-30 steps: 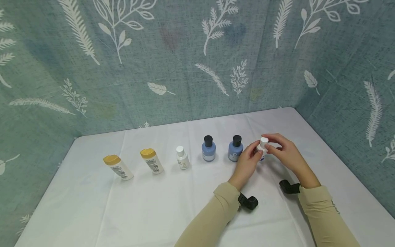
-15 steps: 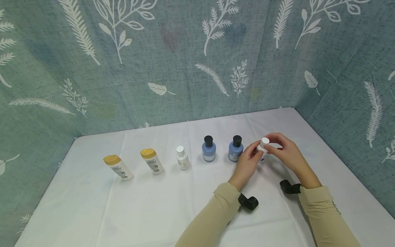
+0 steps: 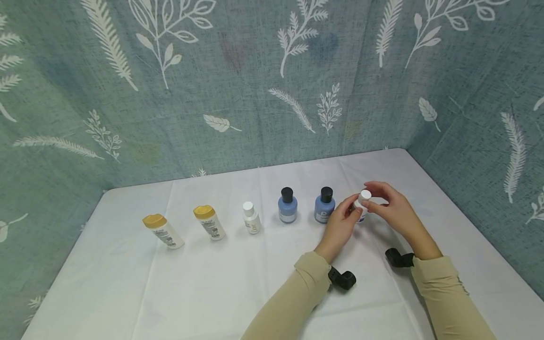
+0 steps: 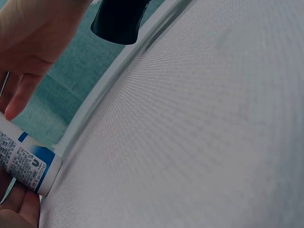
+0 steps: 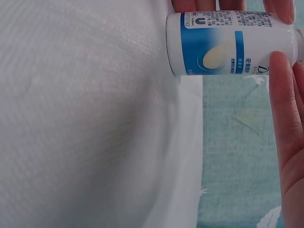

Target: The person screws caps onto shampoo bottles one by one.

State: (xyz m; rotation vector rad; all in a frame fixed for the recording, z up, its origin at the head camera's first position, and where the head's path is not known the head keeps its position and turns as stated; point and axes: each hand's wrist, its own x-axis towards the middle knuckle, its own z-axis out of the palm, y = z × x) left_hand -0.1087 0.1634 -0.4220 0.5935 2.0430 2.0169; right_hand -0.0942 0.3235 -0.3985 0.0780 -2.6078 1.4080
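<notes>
A small white bottle (image 3: 361, 212) with a white cap stands on the table at the right of the row. Its blue-and-white printed label (image 5: 211, 47) shows in the right wrist view. My left hand (image 3: 338, 225) grips the bottle low on its body. At the cap and shoulder my right hand (image 3: 397, 212) pinches with thumb and fingers, the index finger raised beside the cap. In the left wrist view the bottle (image 4: 28, 154) rests with its base on the cloth; most of my left hand is out of that view.
To the left stand two blue bottles (image 3: 287, 209) (image 3: 324, 210) with black caps, another white bottle (image 3: 252, 221), and two white bottles (image 3: 212, 226) (image 3: 167, 234) with gold caps. A white cloth (image 3: 204, 288) covers the table. Patterned teal fabric (image 3: 255, 94) hangs behind and at the sides.
The fingers of my right hand have shifted slightly up and right at the cap. My left hand and the other bottles stay in place.
</notes>
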